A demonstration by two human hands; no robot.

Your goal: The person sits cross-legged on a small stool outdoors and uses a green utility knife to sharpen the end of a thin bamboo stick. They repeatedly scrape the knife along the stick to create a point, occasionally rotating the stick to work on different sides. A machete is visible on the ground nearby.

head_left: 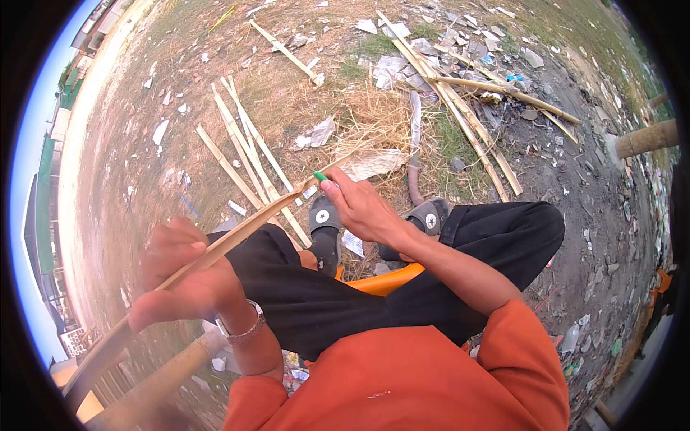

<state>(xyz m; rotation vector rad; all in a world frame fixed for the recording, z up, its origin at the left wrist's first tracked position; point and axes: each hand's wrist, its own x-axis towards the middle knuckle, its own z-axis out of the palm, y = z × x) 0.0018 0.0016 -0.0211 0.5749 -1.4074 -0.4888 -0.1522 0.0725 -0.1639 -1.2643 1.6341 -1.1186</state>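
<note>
long pale strip stretched between both hands, green piece pressed at its upper end

and here we are, a seated worker with one long pale strip [244,231] slanting across the left knee, from the lower left of the view up to a spot in front of the sandals [325,214]. by my reading this is the trimming or smoothing stage: a small green piece [320,176], perhaps a tool's handle, sits right against the strip, though no blade shows from here. the next move, i'd judge, calls for a steady left hold and a controlled stroke along the strip, with the knee out of the way.

now the grips! the right hand [363,205] is closed tight, thumb over the green piece, knuckles close to the wood. the left hand [198,291] is blurred, but the strip runs through the fork between thumb and fingers; a loose, fairly wide hold by the look of it, though how firmly it squeezes i cannot tell.

out on the littered ground, more cut strips [236,129] lie to the left, and a crossed heap of poles [510,92] rests over to the right.
</note>
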